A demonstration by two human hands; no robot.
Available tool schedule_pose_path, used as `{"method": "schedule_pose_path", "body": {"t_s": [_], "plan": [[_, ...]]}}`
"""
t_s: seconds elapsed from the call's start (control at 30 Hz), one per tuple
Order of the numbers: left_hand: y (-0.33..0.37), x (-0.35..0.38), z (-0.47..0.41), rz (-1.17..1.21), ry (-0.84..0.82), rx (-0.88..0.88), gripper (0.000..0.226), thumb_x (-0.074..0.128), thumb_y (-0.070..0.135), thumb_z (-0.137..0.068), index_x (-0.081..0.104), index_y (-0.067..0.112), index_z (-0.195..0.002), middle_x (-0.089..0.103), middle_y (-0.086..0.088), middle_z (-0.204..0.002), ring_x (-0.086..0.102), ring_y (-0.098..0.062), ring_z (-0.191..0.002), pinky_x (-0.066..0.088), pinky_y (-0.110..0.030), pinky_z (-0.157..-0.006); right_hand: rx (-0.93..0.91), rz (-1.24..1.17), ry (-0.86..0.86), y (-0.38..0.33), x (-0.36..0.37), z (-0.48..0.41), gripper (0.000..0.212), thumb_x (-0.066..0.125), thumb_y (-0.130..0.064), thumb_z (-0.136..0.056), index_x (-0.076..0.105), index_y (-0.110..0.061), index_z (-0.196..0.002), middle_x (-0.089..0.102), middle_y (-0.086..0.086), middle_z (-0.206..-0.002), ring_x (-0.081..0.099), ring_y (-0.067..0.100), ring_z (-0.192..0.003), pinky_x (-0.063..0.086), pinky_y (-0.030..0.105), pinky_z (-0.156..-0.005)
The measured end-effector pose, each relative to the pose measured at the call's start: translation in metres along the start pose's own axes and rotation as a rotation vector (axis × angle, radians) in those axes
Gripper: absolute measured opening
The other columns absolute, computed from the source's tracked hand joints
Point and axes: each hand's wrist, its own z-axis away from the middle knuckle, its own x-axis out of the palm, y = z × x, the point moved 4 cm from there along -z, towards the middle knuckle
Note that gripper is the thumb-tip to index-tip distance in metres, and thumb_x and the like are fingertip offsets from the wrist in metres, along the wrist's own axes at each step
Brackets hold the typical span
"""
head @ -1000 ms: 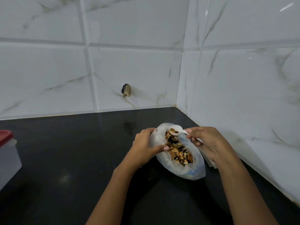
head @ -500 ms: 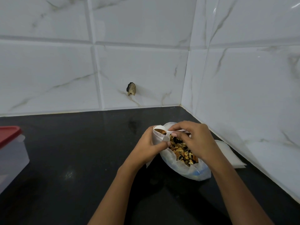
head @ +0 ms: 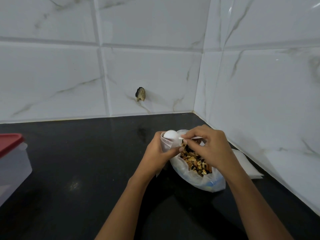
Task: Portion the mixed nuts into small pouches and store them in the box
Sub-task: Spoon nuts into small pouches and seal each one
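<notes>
Two grips beside the nut bag (head: 199, 179): left hand (head: 155, 156) fingers curl round the flimsy-looking pouch (head: 166, 145) near its mouth; right hand (head: 213, 149) fingers pinch the light spoon (head: 170, 135) by its handle.

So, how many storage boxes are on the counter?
1: a clear box with a red lid, at the far left of the counter, partly cut off by the frame; more may sit outside the view.

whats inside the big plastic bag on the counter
Mixed nuts fill the bag: brown, yellow and dark pieces show at its open mouth. The right hand covers the far part of the opening, and the cloudy plastic hides how deep the pile goes.
</notes>
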Motion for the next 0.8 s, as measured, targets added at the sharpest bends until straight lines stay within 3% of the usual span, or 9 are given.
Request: {"method": "schedule_pose_path", "body": {"t_s": [0.1,0.23,0.3,0.43,0.6,0.8], "plan": [[0.0,0.003,0.0,-0.061,0.023,-0.003,0.055,0.075,0.028,-0.076,0.044,0.023,-0.121,0.052,0.013,-0.113,0.051,0.002,-0.098,0.043,-0.004,-0.071,0.218,-0.087,0.103,0.011,-0.013,0.001,0.008,0.069,-0.016,-0.08,0.073,-0.022,-0.082,0.067,-0.014,-0.078,0.061,-0.001,-0.077,0.042,0.003,-0.065],[-0.006,0.008,-0.003,-0.222,0.02,-0.047,0.068,0.078,0.034,-0.072,0.042,0.019,-0.127,0.049,0.002,-0.126,0.048,-0.013,-0.115,0.046,-0.033,-0.096,0.405,0.142,0.087,0.033,-0.017,0.004,0.01,0.063,-0.011,-0.083,0.072,-0.013,-0.085,0.068,0.001,-0.086,0.059,0.012,-0.08,0.035,0.008,-0.059],[-0.009,0.007,-0.004,-0.263,0.018,-0.082,0.069,0.078,0.033,-0.071,0.042,0.019,-0.128,0.048,0.0,-0.127,0.048,-0.016,-0.118,0.044,-0.04,-0.1,0.435,0.255,0.031,0.036,-0.013,0.004,0.011,0.06,-0.01,-0.084,0.071,-0.01,-0.088,0.068,0.005,-0.091,0.052,0.01,-0.074,0.032,0.01,-0.055],[-0.009,0.006,-0.003,-0.319,-0.011,-0.088,0.064,0.074,0.026,-0.077,0.04,0.017,-0.13,0.042,0.001,-0.128,0.045,-0.014,-0.116,0.044,-0.034,-0.098,0.466,0.434,-0.079,0.029,-0.006,0.003,0.018,0.057,-0.012,-0.089,0.067,-0.009,-0.103,0.067,0.009,-0.101,0.053,0.013,-0.075,0.041,0.021,-0.065],[-0.008,0.008,-0.002,-0.337,-0.036,-0.126,0.061,0.072,0.026,-0.078,0.039,0.017,-0.129,0.041,0.001,-0.127,0.049,-0.017,-0.111,0.047,-0.039,-0.096,0.516,0.626,-0.401,0.018,0.011,-0.003,0.035,0.054,-0.013,-0.092,0.054,-0.011,-0.127,0.06,0.009,-0.12,0.06,0.022,-0.105,0.048,0.028,-0.088],[-0.006,0.012,0.001,-0.251,-0.018,-0.112,0.057,0.071,0.019,-0.079,0.04,0.016,-0.128,0.04,-0.001,-0.127,0.047,-0.014,-0.109,0.048,-0.032,-0.092,0.455,0.421,-0.17,0.023,0.01,0.005,0.023,0.05,-0.008,-0.092,0.068,-0.008,-0.106,0.066,0.011,-0.103,0.053,0.013,-0.073,0.042,0.021,-0.067]]}}
